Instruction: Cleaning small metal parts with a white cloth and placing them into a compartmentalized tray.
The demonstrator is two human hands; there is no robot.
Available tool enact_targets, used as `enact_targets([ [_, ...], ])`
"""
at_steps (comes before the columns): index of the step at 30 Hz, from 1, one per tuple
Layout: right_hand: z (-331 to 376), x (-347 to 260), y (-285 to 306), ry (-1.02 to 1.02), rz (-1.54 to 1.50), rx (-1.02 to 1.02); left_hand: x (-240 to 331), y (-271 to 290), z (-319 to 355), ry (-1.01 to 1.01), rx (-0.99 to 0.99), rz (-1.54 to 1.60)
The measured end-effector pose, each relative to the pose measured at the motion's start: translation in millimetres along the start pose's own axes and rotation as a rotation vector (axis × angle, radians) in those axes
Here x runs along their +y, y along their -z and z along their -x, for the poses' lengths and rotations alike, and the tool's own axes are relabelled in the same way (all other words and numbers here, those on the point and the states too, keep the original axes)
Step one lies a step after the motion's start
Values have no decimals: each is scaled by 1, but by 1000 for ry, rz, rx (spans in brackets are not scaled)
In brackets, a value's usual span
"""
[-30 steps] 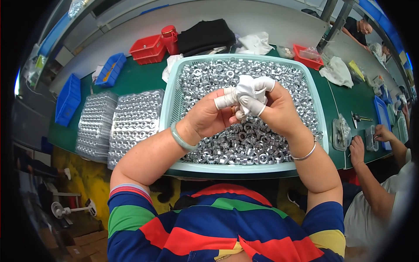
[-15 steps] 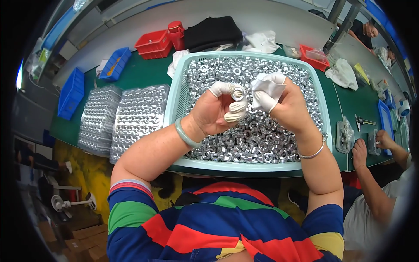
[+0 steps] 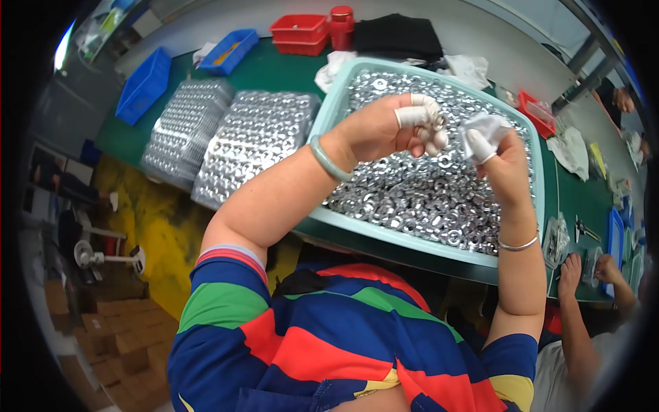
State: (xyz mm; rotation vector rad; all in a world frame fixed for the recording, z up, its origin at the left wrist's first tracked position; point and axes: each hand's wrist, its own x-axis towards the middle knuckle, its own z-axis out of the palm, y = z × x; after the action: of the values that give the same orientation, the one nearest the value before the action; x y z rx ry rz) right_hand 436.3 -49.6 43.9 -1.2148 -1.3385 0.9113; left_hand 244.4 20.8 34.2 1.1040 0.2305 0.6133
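- The basket [image 3: 322,120] sits on the table [image 3: 274,69] right in front of the person, full of nuts [image 3: 412,199].
- Both hands hang over it, left hand [image 3: 384,130] just left of the right hand [image 3: 498,161].
- Two trays [image 3: 226,137] lie side by side left of the basket.
- Bins [image 3: 298,33] line the table's far edge, behind basket and trays.
- Another person's hands [image 3: 583,268] work at the table off to the right.
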Motion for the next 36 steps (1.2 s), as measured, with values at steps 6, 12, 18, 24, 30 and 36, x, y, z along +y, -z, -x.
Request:
enact_targets([
  [6,23,4,-10,36,68,-10,48,24,150,-264,330,-732],
  [12,41,-10,-24,99,93,-59,29,53,294,-5,735,-1600],
  [18,46,-12,-29,76,152,-79,4,50,331,189,783,-1787],
  [24,45,-9,-34,82,136,-42,6,48,322,260,721,-1770],
  [30,37,-3,-31,73,133,-45,18,53,308,309,517,-1803],
  [36,16,1,-15,58,55,-106,48,14,226,46,553,-1593],
])
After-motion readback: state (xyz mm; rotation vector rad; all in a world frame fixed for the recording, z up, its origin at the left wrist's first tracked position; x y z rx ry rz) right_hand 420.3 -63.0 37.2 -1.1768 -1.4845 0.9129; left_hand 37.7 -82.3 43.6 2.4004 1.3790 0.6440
